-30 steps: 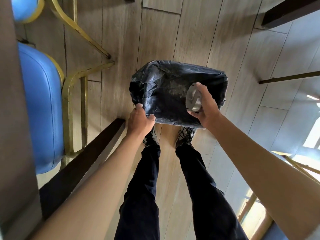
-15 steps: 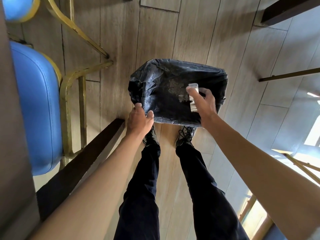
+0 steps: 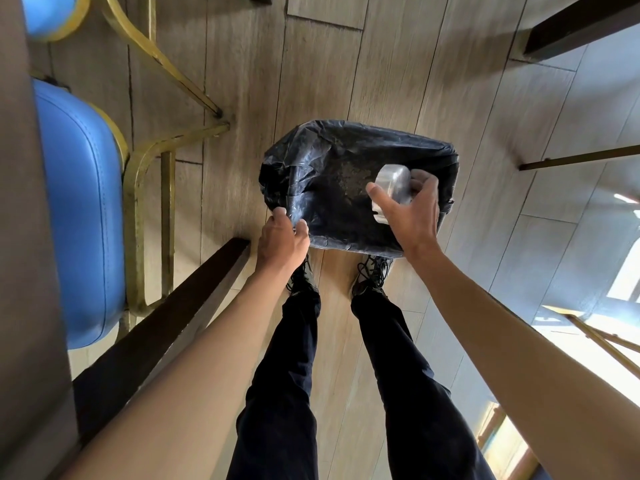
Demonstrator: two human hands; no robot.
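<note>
A bin lined with a black plastic bag [image 3: 322,157] stands on the wooden floor just in front of my feet. My left hand [image 3: 282,237] grips the bag's near left rim. My right hand [image 3: 410,213] holds a clear plastic container [image 3: 393,188] over the bin's open mouth, thumb on its near side and fingers behind it. Brownish debris lies at the bottom of the bag [image 3: 346,174].
A blue padded chair [image 3: 79,209] with a gold metal frame [image 3: 138,188] stands at the left. A dark table edge [image 3: 166,323] runs beside my left arm. Another dark table [image 3: 581,26] and a thin gold bar [image 3: 581,157] are at the right.
My right hand has turned the clear container over the bin, so its rounded side now faces up. My left hand keeps its grip on the bag rim.
</note>
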